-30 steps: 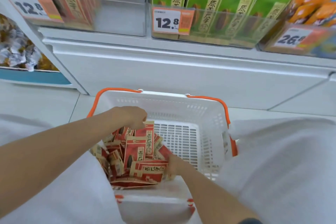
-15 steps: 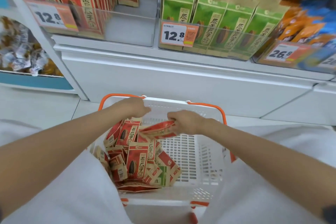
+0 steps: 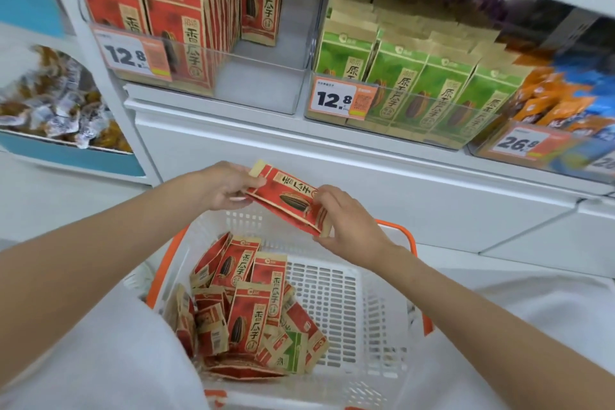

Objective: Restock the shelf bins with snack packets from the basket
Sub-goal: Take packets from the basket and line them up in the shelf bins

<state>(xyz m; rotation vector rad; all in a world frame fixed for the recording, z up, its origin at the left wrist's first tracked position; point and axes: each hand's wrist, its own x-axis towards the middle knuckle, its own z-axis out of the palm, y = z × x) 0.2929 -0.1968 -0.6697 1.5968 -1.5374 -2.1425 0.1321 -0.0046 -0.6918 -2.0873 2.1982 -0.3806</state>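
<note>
Red flat sunflower-seed packets (image 3: 289, 198) are now lifted clear of the white slotted plastic basket (image 3: 336, 296); left hand (image 3: 224, 186) and right hand (image 3: 347, 221) each keep a pinching grip on one end. Next stop is likely the half-empty clear plastic shelf bin (image 3: 263, 76).

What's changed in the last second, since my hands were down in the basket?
Both hands rose out of the basket. The left hand and right hand now grip red packets between them, above the basket's far rim. The loose packets in the basket and the shelf bins look unchanged.
</note>
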